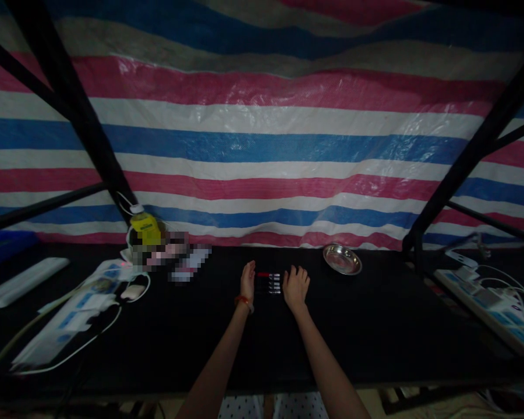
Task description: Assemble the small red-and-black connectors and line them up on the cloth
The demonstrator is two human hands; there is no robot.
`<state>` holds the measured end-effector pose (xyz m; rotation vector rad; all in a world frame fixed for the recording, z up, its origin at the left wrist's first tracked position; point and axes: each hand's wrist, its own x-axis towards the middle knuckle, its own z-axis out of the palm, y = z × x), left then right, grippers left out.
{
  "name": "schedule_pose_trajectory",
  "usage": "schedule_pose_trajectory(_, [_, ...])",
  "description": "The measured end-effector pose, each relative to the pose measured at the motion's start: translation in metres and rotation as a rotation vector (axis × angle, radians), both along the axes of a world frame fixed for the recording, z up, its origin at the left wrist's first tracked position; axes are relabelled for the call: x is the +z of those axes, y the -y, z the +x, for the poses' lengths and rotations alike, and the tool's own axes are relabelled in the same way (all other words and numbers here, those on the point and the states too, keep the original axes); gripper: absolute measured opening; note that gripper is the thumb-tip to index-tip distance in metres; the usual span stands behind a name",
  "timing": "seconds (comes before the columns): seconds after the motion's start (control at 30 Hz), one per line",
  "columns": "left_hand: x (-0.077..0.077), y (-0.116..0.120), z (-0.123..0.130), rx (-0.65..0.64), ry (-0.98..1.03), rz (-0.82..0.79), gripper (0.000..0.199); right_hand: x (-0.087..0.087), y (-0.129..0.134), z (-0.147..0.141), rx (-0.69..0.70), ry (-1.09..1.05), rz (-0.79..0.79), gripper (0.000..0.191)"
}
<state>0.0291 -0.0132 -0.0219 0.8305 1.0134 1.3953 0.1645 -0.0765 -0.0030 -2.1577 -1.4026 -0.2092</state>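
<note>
Between my two hands lies a short stack of slim pens [274, 284], side by side on the black tabletop [262, 343]. Their silver ends point toward my right hand; the farthest one has a red body [263, 274], while the others look dark and blend into the table. My left hand [247, 282] stands on its edge just left of them, fingers stretched out, with an orange band on the wrist. Palm down, my right hand [296, 286] rests close to the silver ends with its fingers apart. Neither hand holds anything.
A shiny metal dish [342, 259] sits at the back right. On the left are a power strip [70, 320] with cables, a yellow bottle [145, 227] and a white bar [26, 282]. Another power strip [489, 308] lies far right. Striped sheeting [262, 145] hangs behind.
</note>
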Motion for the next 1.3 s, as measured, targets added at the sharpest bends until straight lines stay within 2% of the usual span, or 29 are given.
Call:
schedule_pose_trajectory(0.13, [0.0,0.0,-0.003,0.042,0.03,-0.012,0.036,-0.009,-0.001,0.01,-0.043,-0.176,0.106,0.038])
schedule_pose_trajectory(0.27, [0.002,0.003,-0.012,0.093,0.038,-0.003,0.025,-0.02,-0.003,0.026,-0.004,-0.418,0.4,0.035])
schedule_pose_trajectory(0.37, [0.005,0.006,-0.022,0.116,0.034,0.015,0.025,-0.023,-0.003,0.039,-0.063,-0.607,0.622,0.031])
schedule_pose_trajectory(0.5, [0.011,0.01,-0.033,0.11,-0.025,0.014,0.032,-0.024,-0.001,0.051,-0.168,-0.735,0.741,0.023])
schedule_pose_trajectory(0.67, [0.019,0.017,-0.031,-0.001,-0.145,0.004,0.042,-0.026,0.0,0.053,-0.148,-0.751,0.727,0.009])
schedule_pose_trajectory(0.93, [0.019,0.021,-0.022,-0.085,-0.268,0.043,0.053,-0.025,0.0,0.052,0.041,-0.727,0.593,0.031])
schedule_pose_trajectory(1.13, [0.019,0.025,-0.02,-0.074,-0.342,0.077,0.05,-0.022,0.004,0.051,0.158,-0.726,0.504,0.028])
schedule_pose_trajectory(1.2, [0.02,0.03,-0.019,-0.026,-0.454,0.13,0.048,-0.02,0.007,0.05,0.189,-0.697,0.463,0.023])
schedule_pose_trajectory(1.3, [0.027,0.041,-0.016,0.042,-0.78,0.286,0.044,-0.018,0.012,0.049,0.236,-0.621,0.365,0.015])
